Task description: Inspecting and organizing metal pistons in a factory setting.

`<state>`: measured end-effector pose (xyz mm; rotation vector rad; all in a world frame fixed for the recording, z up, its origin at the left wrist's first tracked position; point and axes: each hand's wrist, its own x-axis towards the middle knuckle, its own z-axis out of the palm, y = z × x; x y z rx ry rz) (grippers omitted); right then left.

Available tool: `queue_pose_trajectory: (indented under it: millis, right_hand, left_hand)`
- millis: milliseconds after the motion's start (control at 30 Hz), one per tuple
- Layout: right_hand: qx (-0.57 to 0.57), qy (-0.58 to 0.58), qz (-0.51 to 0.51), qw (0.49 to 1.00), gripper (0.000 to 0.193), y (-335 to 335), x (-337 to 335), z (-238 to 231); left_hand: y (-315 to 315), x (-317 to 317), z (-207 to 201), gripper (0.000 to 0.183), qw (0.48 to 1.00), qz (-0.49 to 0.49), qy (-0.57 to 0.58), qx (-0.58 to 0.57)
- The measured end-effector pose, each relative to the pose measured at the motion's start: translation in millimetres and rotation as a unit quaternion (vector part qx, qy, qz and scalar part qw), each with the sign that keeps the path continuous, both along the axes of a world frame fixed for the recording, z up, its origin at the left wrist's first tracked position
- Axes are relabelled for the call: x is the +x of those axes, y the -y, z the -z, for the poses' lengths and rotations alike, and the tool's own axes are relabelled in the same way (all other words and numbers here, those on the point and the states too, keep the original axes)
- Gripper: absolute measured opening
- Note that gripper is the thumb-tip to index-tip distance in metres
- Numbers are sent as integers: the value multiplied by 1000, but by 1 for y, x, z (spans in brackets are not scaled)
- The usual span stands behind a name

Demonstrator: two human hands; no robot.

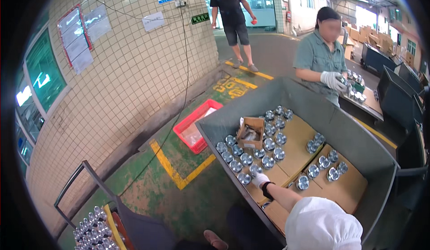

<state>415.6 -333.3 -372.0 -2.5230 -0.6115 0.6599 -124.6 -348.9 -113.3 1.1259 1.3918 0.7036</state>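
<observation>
My right hand (260, 180), in a white glove with a black band at the wrist, reaches into a large grey metal bin. Its fingers are closed on a shiny round metal part (255, 170) near the bin's left wall; the fingertips are small and partly hidden. Several similar chrome-like parts (268, 162) stand in rows around it on brown cardboard. A small open cardboard box (251, 132) with some pieces inside sits among them. My left hand is out of view.
The bin (358, 133) has high walls. A red plastic crate (197, 127) lies on the green floor to its left. At lower left, a cart (116, 200) carries more shiny parts. A gloved co-worker (320, 57) handles parts at a bench behind the bin; another person (233, 12) stands farther back.
</observation>
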Motion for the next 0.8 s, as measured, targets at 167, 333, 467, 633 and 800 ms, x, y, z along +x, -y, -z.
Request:
queue_pose_trajectory:
  millis: [167, 333, 467, 633, 800]
  right_hand:
    - [-76, 29, 12, 997, 27, -8, -8, -7]
    - [-51, 130, 29, 990, 29, -9, -3, 1]
    - [-55, 121, 63, 989, 27, 0, -13, 5]
    - [-70, 119, 11, 990, 31, 33, -22, 0]
    - [0, 48, 17, 999, 37, 76, -37, -45]
  left_hand:
    - [-12, -2, 19, 37, 1000, -1, 28, 2]
    - [-18, -10, 32, 36, 999, 14, 34, -13]
    - [-16, -16, 35, 36, 999, 24, 41, -20]
    - [-7, -29, 28, 36, 997, 38, 58, -17]
    - [12, -24, 6, 37, 997, 51, -14, 54]
